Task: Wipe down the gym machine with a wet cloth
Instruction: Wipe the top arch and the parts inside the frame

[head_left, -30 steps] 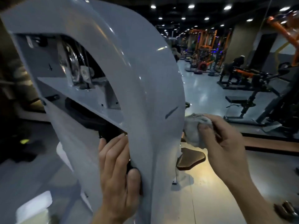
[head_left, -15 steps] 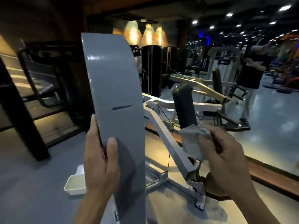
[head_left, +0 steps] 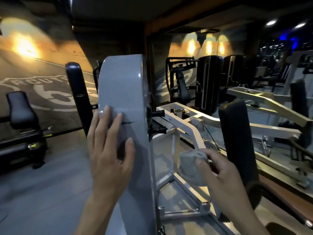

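Cloth (head_left: 193,166) bunched in right-hand (head_left: 218,173) grip; left hand (head_left: 108,150) spread flat on grey panel (head_left: 122,85).

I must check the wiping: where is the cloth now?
In the head view, the grey cloth is lower right, held by the right hand, right of the grey panel.

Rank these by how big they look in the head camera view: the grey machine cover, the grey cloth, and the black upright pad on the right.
1. Grey machine cover, largest, though it is nearest the camera.
2. Black upright pad.
3. Grey cloth, smallest, bunched in the right hand.
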`<state>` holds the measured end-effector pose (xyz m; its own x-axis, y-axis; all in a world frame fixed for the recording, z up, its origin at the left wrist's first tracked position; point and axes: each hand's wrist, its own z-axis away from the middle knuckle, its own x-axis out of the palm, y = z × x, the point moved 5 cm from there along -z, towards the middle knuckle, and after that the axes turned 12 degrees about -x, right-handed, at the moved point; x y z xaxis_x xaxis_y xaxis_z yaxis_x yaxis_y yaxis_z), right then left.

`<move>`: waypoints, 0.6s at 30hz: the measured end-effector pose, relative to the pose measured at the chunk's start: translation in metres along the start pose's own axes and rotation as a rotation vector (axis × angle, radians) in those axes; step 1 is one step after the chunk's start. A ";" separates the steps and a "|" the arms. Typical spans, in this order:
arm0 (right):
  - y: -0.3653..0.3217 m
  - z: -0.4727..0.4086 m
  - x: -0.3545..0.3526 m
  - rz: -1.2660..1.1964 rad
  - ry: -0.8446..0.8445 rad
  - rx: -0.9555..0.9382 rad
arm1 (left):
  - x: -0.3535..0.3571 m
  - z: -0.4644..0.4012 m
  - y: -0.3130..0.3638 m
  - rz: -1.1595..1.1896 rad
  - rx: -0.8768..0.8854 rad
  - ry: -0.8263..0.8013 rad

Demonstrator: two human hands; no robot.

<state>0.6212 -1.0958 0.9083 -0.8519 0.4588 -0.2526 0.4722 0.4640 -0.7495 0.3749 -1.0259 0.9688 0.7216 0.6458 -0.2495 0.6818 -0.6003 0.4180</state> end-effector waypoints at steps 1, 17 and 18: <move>0.009 -0.007 -0.003 0.000 -0.022 0.005 | 0.005 0.001 0.001 0.002 -0.004 0.034; 0.046 -0.149 0.066 -0.359 -0.224 -0.212 | 0.020 0.003 0.020 -0.217 -0.070 0.135; 0.048 -0.157 0.070 -0.380 -0.238 -0.231 | 0.019 0.003 0.023 -0.232 -0.080 0.137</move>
<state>0.6193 -0.9229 0.9507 -0.9886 0.0518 -0.1414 0.1339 0.7325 -0.6675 0.4049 -1.0283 0.9713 0.5204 0.8227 -0.2287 0.8116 -0.3932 0.4321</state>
